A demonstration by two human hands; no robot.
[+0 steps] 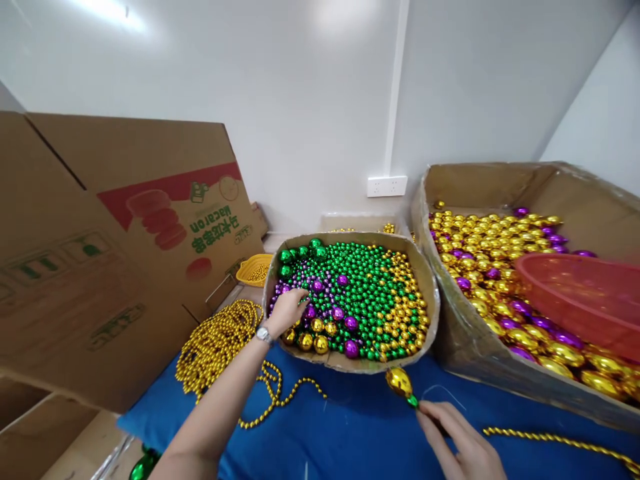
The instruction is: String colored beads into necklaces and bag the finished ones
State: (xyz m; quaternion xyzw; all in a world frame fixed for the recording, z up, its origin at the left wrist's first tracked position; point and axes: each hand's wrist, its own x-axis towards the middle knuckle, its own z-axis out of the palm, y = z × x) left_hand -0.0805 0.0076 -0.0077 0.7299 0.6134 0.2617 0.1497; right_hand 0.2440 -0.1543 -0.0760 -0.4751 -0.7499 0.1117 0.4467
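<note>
A cardboard box (434,327) holds small green, gold and purple beads (357,273), with larger green, purple and gold balls along its left side. My left hand (290,310), a watch (265,335) at its wrist, reaches over the box's near left rim into the purple beads. Its fingers are drawn together; whatever is between them is hidden. In front of the box, my right hand (465,437) pinches a short bead strand by a small green bead (413,401). A large gold bead (399,381) sits at that strand's far end, and a thin clear thread (443,388) curves nearby.
Gold bead necklaces (220,343) lie heaped on the blue cloth (345,427) at left, beside a tall carton (165,267). At right, a bigger box (480,373) holds gold and purple beads and a red basin (585,300). A yellow basket (250,270) stands behind.
</note>
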